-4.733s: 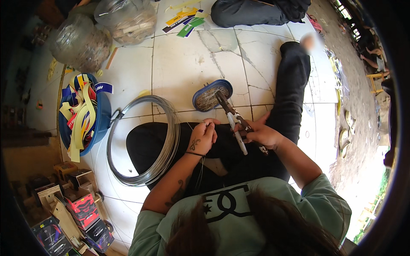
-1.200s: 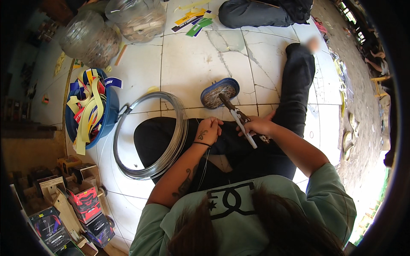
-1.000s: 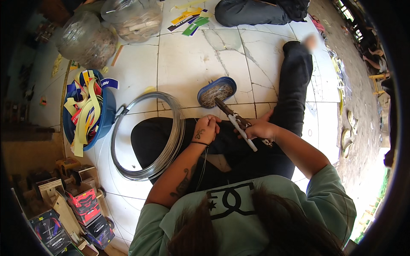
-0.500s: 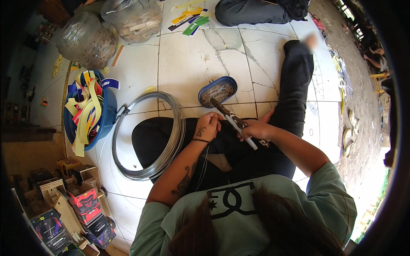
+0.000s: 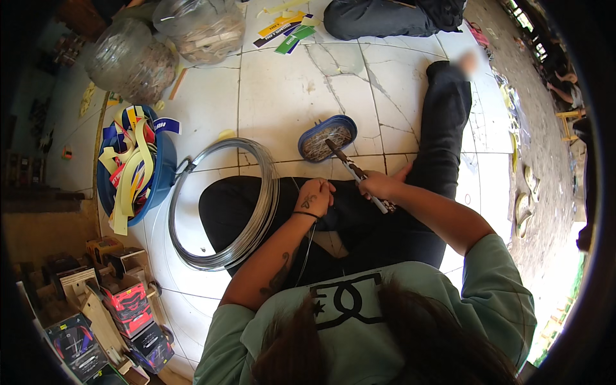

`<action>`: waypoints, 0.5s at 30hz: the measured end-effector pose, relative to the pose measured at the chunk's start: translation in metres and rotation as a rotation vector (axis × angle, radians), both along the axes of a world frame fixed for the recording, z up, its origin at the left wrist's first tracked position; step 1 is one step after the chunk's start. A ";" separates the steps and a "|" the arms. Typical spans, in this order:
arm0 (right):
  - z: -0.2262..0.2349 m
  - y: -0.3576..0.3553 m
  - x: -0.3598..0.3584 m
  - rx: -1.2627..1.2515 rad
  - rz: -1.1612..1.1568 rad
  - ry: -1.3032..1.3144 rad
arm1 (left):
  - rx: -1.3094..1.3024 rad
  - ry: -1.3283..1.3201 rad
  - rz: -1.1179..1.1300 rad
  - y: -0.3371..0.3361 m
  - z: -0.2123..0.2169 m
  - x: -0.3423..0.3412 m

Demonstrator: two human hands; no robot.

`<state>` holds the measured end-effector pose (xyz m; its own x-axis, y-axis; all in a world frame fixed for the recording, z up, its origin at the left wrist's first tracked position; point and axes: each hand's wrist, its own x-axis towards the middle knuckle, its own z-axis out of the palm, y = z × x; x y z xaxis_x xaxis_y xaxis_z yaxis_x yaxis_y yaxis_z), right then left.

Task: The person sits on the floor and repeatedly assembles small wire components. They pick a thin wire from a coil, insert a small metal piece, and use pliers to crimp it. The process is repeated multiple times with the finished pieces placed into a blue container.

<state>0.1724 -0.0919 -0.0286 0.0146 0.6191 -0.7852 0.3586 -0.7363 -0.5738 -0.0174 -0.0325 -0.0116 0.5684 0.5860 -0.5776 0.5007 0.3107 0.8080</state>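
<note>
My right hand (image 5: 380,186) grips a long pliers-like cutting tool (image 5: 350,165) with a worn brown and white shaft. Its dark tip reaches over a small blue oval tub (image 5: 352,126) that contains many short pieces of thin metal wire (image 5: 319,144). Above my folded leg, my left hand (image 5: 316,196) is closed around a thin wire (image 5: 307,247), whose strand trails down along my forearm. The fingertips are partly hidden. Left of that hand, a large coil of silver wire (image 5: 176,221) leans across my knee and onto the tiles.
A blue basin (image 5: 160,186) full of coloured strips stands beyond the coil. Wooden toy vehicles (image 5: 128,308) are at lower left. Clear bulging bags (image 5: 131,61) and loose printed strips (image 5: 289,32) lie farther off. Another person's dark-trousered leg (image 5: 378,19) is at the top.
The tool has swung slightly right and its two handles have come together in my right hand. My left hand has shifted a little right and down.
</note>
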 end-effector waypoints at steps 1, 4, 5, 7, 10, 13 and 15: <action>0.000 0.001 -0.002 0.030 0.000 -0.012 | 0.007 0.000 0.006 0.001 -0.001 0.001; 0.005 0.001 -0.006 0.058 -0.062 0.002 | 0.018 -0.016 0.026 0.002 -0.003 0.001; 0.007 0.002 -0.008 0.057 -0.093 0.015 | 0.020 -0.025 0.034 0.002 -0.003 0.000; 0.018 0.001 -0.002 0.011 -0.127 0.150 | 0.006 -0.055 0.082 0.003 -0.003 -0.001; 0.035 -0.009 0.007 0.012 -0.138 0.324 | -0.049 -0.109 0.152 0.005 -0.002 -0.004; 0.044 -0.017 0.009 0.011 -0.077 0.387 | -0.061 -0.169 0.186 0.005 -0.003 -0.002; 0.047 -0.019 0.008 -0.003 -0.037 0.394 | -0.056 -0.196 0.188 0.004 -0.003 0.000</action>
